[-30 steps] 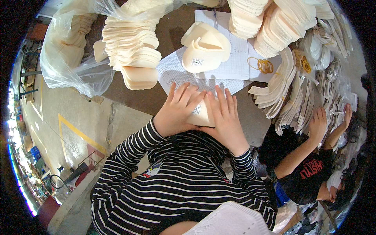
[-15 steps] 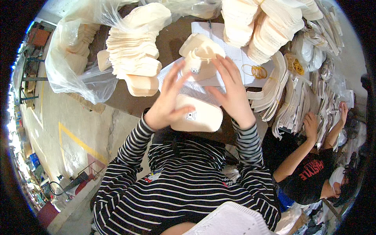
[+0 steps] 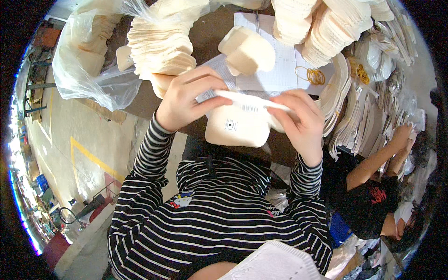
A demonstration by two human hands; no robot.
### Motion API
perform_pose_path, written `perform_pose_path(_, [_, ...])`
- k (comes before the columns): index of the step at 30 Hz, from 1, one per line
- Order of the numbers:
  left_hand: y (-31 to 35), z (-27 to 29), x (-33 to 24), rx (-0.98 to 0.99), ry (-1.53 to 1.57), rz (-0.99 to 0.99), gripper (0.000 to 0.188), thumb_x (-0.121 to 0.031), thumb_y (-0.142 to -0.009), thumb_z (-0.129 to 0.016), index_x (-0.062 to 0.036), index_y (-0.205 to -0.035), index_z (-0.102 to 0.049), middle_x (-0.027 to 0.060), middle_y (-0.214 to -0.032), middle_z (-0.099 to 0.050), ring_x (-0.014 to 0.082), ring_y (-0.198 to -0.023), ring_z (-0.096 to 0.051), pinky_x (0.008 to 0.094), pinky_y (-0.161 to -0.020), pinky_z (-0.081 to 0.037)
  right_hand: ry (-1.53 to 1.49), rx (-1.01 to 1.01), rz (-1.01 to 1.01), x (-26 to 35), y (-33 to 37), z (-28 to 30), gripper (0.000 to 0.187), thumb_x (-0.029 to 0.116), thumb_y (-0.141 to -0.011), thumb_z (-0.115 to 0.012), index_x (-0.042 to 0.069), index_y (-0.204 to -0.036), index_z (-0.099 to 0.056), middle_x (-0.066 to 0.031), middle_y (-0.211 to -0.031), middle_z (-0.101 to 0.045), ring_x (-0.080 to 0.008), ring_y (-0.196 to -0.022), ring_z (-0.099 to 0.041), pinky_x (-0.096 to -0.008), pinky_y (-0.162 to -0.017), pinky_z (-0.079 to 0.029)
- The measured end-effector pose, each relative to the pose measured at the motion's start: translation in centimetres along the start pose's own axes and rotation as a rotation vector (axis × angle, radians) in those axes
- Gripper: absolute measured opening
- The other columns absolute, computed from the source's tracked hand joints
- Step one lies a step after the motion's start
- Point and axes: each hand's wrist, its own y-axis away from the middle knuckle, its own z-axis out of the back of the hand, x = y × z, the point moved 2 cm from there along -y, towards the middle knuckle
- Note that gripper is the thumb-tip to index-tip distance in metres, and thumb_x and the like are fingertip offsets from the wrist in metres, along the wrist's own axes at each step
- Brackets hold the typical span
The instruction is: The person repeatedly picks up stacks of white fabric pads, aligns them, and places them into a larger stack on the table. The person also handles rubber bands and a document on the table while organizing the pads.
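My left hand (image 3: 190, 97) and my right hand (image 3: 301, 122) each pinch one end of a curved cream strip (image 3: 252, 101), stretched between them and seen nearly edge on. Printed marks show on the strip's middle. Just below it lies a flat cream piece (image 3: 247, 130) with rounded corners and a small printed mark, partly covered by the strip and my fingers. Beyond my hands, overlapping cream pieces (image 3: 254, 53) rest on printed sheets (image 3: 284, 79). A tall fanned stack of cream pieces (image 3: 161, 44) stands past my left hand.
Clear plastic bags (image 3: 100, 86) with more cream pieces lie at the far left. Yellow rubber bands (image 3: 313, 75) sit on the sheets. More stacks (image 3: 333, 32) stand far right, near bundled pale strips (image 3: 357, 119). At the right, a co-worker's arms (image 3: 378, 154) reach among bundles.
My hands came nearer and closed on the curved strip, which earlier lay on the cream pieces beyond. It is now drawn out between them. The co-worker's arms shifted too.
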Motion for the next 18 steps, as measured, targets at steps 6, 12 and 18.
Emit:
perform_pose_path(6, [4.1,-1.8,-2.3,-0.206,0.44,0.43,0.039,-0.008,-0.081,-0.082,-0.0042,-0.115,-0.062,0.0024,-0.097,-0.067,0.007,-0.078,-0.061,0.0219,-0.064,-0.049,-0.295,0.018,-0.387,0.2,3.7,-1.1,0.025,0.009,-0.082,-0.08,-0.002,-0.103,-0.071,-0.0124,-0.095,-0.073,-0.0199,-0.083,-0.07,-0.0281,-0.072,-0.054])
perform_pose_path(12, [6.5,-3.9,-0.7,0.078,0.543,0.727,0.046,-0.008,-0.083,-0.08,-0.0065,-0.122,-0.056,0.0032,-0.106,-0.061,0.0055,-0.079,-0.056,0.0211,-0.064,-0.046,-0.108,0.024,-0.448,-2.0,5.1,-5.1,0.028,0.011,-0.085,-0.078,-0.001,-0.109,-0.071,-0.0132,-0.096,-0.074,-0.014,-0.078,-0.069,-0.027,-0.071,-0.054])
perform_pose_path(18, [6.6,-5.0,0.2,-0.028,0.34,0.715,0.043,-0.009,-0.082,-0.077,-0.0039,-0.12,-0.059,0.008,-0.109,-0.062,0.0084,-0.069,-0.054,0.0233,-0.062,-0.047,-0.017,0.035,-0.444,-1.9,5.0,-5.8,0.028,0.01,-0.083,-0.078,0.0,-0.108,-0.071,-0.0162,-0.101,-0.071,-0.0276,-0.088,-0.07,-0.0331,-0.079,-0.054])
